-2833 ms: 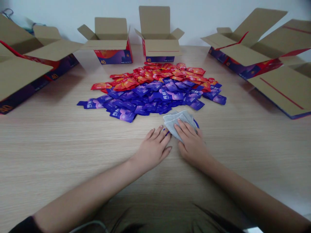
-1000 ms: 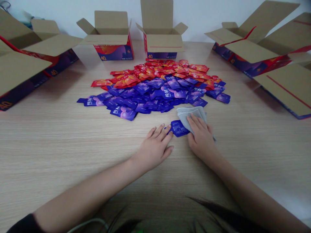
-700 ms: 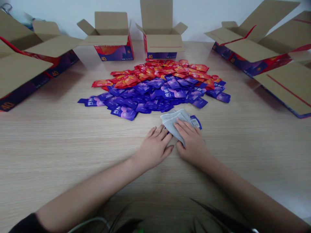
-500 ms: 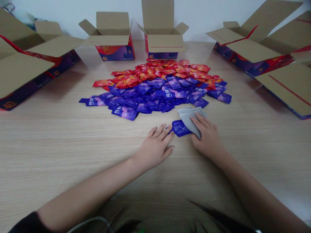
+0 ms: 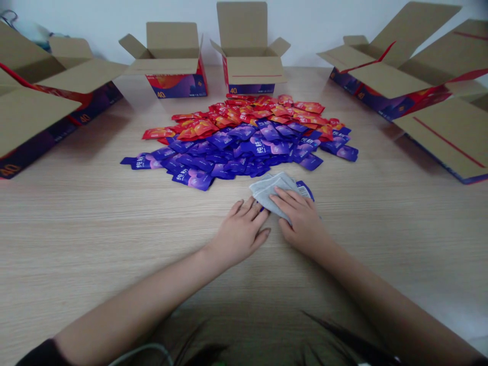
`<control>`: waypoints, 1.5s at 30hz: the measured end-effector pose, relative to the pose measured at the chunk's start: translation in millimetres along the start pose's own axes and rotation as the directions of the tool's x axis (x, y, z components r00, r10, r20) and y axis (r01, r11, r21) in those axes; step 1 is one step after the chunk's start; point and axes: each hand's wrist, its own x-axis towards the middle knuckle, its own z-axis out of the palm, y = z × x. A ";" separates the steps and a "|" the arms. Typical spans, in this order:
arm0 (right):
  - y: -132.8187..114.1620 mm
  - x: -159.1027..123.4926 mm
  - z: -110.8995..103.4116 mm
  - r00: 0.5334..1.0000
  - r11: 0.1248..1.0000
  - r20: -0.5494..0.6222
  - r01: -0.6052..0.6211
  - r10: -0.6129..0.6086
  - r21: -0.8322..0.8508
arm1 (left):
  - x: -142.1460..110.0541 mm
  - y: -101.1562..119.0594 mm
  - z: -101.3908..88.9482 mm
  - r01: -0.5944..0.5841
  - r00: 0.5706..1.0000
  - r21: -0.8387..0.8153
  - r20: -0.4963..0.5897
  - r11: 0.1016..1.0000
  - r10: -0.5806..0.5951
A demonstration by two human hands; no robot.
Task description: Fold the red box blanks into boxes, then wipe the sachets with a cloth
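A folded grey cloth [image 5: 272, 192] lies over a purple sachet [image 5: 304, 189], whose right end with a barcode sticks out from under it. My right hand [image 5: 304, 218] presses on the cloth with its fingers across the top and the thumb at the near edge. Beside it, my left hand [image 5: 244, 229] lies flat with fingers spread, its fingertips on the sachet's left end. Most of that sachet is covered by the cloth. Just beyond the hands is a heap of purple sachets [image 5: 229, 152], with red sachets [image 5: 244, 112] behind them.
Open cardboard boxes stand round the heap: one at back left [image 5: 177, 85], one at back centre [image 5: 249, 87], others along the left [image 5: 91, 101] and right [image 5: 389, 101] sides. All rest on a light wood-grain table [image 5: 95, 229] against a pale wall [image 5: 305, 30].
My right hand has slid the cloth to and fro along the sachet, and now back left over it from the right. My left hand has stayed at the sachet's left end.
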 end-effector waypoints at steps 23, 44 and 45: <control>38.5 -7.8 -27.8 0.971 0.921 -0.006 -0.227 0.241 0.316 | 38.2 -30.4 -6.6 0.286 0.958 -0.207 0.044 0.936 -0.283; 38.8 -10.4 -30.7 0.911 0.888 -0.049 -0.385 0.409 0.254 | 2.2 33.4 -0.3 -0.001 0.999 0.297 -0.030 0.955 0.011; 37.1 -10.7 -31.3 0.907 0.881 -0.059 -0.387 0.417 0.273 | 1.7 36.4 0.8 0.013 0.999 0.284 -0.032 0.959 -0.004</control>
